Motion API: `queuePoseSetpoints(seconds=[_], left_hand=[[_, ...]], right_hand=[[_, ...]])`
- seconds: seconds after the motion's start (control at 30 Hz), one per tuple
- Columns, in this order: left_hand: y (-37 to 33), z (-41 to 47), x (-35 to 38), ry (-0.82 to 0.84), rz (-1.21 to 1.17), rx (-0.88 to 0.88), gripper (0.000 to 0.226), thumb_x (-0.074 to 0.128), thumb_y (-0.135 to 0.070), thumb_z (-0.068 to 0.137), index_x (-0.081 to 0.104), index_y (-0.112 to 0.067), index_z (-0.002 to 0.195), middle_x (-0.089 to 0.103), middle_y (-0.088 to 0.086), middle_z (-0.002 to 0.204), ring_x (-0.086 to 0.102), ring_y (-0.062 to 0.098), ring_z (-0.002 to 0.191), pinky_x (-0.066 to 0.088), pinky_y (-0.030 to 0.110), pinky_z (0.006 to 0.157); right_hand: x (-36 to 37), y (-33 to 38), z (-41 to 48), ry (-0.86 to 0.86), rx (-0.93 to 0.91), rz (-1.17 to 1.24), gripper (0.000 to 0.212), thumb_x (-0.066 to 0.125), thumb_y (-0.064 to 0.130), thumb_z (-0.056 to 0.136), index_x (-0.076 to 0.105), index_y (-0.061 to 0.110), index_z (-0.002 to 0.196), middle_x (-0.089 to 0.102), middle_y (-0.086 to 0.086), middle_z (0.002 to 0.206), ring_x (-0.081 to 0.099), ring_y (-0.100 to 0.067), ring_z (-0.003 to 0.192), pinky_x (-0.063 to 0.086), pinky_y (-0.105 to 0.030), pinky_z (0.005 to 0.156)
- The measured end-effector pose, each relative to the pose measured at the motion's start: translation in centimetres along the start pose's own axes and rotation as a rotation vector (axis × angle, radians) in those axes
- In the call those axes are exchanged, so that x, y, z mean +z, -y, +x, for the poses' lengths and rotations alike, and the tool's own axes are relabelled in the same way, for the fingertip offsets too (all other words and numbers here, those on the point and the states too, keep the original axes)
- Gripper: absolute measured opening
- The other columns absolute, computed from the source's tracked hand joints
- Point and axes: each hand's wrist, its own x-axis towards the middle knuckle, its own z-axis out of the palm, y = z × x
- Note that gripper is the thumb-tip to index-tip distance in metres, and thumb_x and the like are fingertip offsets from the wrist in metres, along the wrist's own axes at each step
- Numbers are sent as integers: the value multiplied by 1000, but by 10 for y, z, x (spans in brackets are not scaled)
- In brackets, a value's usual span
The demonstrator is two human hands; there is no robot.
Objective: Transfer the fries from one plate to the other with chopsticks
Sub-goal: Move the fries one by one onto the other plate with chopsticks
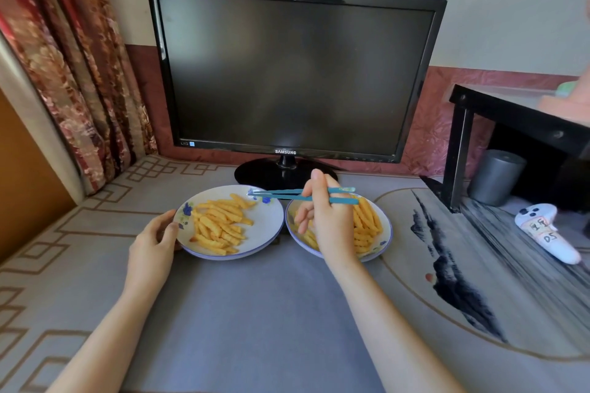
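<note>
head view: we sit at a table (255,313) covered with a grey patterned mat. two plates stand side by side in front of us, their rims almost touching. our left hand (153,236) holds the left plate (268,217) by its left rim, thumb and fingers curled round the edge. a loose heap of left fries (220,223) lies across the middle of that plate. our right hand (325,217) hovers over the right plate (388,230) and hides much of it. this hand grips the chopsticks (284,191), a teal pair, between the thumb and curled fingers. the sticks lie nearly level and point left, their tips close together above the far rim of the left plate. we cannot tell whether anything is pinched between the tips. right fries (367,223) show on the right plate beside and below our hand, piled toward its right side. behind the plates stands a dark monitor (293,73) on an oval foot. a flowered curtain (73,73) hangs at the left. at the right a black shelf (510,112) stands over a grey can (496,175), and a white controller (546,233) lies on the table near it, well apart from the plates
</note>
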Motion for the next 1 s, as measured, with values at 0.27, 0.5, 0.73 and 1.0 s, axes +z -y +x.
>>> queuePoseSetpoints(seconds=[0.27, 0.5, 0.73, 1.0], left_hand=[[-2, -2, 0, -3, 3, 11, 32, 46, -20, 97, 60, -19, 126, 67, 5, 115, 64, 26, 102, 45, 41, 93], [-5, -4, 2, -21, 4, 20, 33, 46, -16, 97, 59, -12, 127, 65, 3, 114, 60, 20, 94, 39, 31, 85], [-8, -6, 3, -28, -1, 34, 33, 45, -12, 97, 60, -10, 127, 63, 2, 111, 59, 19, 89, 40, 31, 85], [-8, -6, 2, -28, 3, 37, 33, 45, -12, 98, 59, -10, 127, 64, 3, 113, 59, 20, 92, 39, 29, 83]], right_hand=[[-69, 21, 1, -196, -127, -64, 38, 39, 31, 102, 50, 10, 72, 48, -11, 43, 37, -24, 34, 32, -27, 37], [-104, 18, -5, -272, -113, -80, 37, 39, 28, 102, 48, 9, 72, 47, -16, 42, 36, -21, 30, 29, -21, 35], [-104, 18, -12, -257, -119, -94, 36, 39, 25, 102, 48, 8, 72, 47, -17, 42, 36, -20, 30, 30, -20, 36], [-100, 16, -13, -321, -117, -107, 40, 39, 26, 103, 46, 10, 67, 47, -11, 40, 38, -18, 29, 30, -20, 36]])
